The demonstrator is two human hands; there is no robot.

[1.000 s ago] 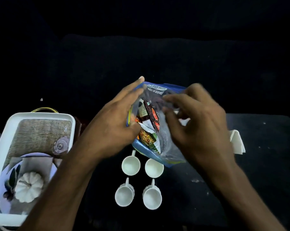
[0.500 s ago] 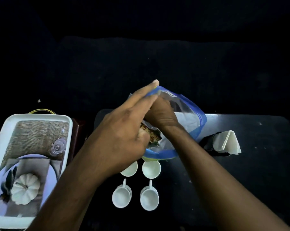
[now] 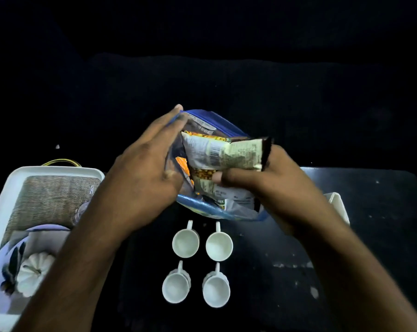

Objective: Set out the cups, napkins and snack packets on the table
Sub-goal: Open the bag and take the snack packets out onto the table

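Observation:
Above the dark table [image 3: 370, 236] I hold a clear zip bag with a blue rim [image 3: 217, 210]. My left hand [image 3: 142, 178] grips the bag's left side. My right hand [image 3: 262, 185] is closed on a bunch of snack packets [image 3: 217, 154], which stick up out of the bag's mouth. Several white cups [image 3: 185, 243] stand in two rows on the table just below the bag, handles pointing away from me. A white napkin stack [image 3: 338, 207] shows at the right, mostly hidden behind my right forearm.
A white tray [image 3: 8, 197] at the left edge holds a woven mat, a small glass, a plate with a folded cloth and a white pumpkin ornament [image 3: 34, 271]. The surroundings beyond the table are dark.
My right hand, which was deep inside the bag, has come up out of it gripping snack packets. My left hand kept hold of the bag's side.

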